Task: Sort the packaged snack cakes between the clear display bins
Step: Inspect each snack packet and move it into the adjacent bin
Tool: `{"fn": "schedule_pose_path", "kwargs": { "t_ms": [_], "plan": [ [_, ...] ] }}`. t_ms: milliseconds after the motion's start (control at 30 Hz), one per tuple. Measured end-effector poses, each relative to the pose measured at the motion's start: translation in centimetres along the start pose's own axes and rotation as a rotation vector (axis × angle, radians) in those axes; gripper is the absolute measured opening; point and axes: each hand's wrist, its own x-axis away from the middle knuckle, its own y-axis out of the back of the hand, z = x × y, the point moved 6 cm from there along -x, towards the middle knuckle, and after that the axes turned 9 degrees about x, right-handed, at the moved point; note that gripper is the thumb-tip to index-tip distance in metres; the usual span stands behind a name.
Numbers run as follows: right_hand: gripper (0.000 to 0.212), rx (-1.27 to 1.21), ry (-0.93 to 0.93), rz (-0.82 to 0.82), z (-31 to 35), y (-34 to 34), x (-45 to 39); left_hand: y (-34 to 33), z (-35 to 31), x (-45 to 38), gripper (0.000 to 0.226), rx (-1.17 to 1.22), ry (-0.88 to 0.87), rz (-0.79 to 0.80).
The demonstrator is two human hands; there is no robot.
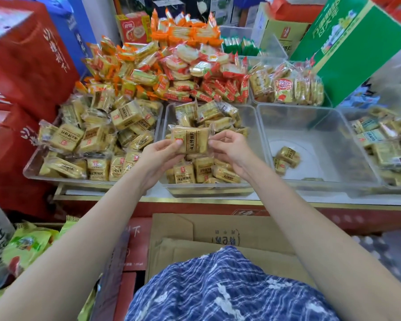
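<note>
- Two hands held one yellow snack cake pack (191, 139) up over the middle bin (250, 117), maybe so the person could read the label and pick the right bin.
- The left hand (160, 151) pinched the pack's left edge with its thumb and fingers.
- The right hand (227, 147) pinched the right edge the same way, so the pack stayed flat and faced up.
- The middle bin below was partly full of the same yellow packs.
- The left bin (33, 167) was piled high with them, so it had little room.
- The near-empty bin (322, 126) on the right had only two small packs (286, 158), so I think it had the most space for more.
</note>
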Motion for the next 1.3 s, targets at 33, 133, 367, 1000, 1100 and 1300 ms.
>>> {"fn": "schedule_pose_path", "kwargs": {
  "t_ms": [33,133,367,1000,1100,1300],
  "plan": [
    [0.014,0.052,0.014,-0.030,0.2,0.2,-0.2,-0.1,-0.2,-0.1,0.016,0.030,0.000,-0.004],
    [0.016,0.126,0.064,-0.083,0.4,0.9,-0.6,-0.4,-0.5,-0.2,0.014,0.108,0.000,0.013],
    [0.019,0.109,0.093,-0.103,-0.1,1.4,-1.0,-0.5,-1.2,-0.2,0.007,0.089,-0.074,-0.100],
    [0.027,0.552,0.243,0.127,0.6,1.1,-1.1,-0.3,-3.5,-1.7,0.017,-0.612,-0.298,-0.105],
    [0.023,0.326,0.215,-0.015,-0.1,2.3,-1.4,-0.2,-2.3,-1.6,0.015,-0.436,-0.230,-0.102],
    [0.022,0.588,0.325,-0.111,-0.1,3.2,-1.7,-0.8,-0.4,-2.2,0.014,-0.513,-0.117,-0.024]
  ]
}}
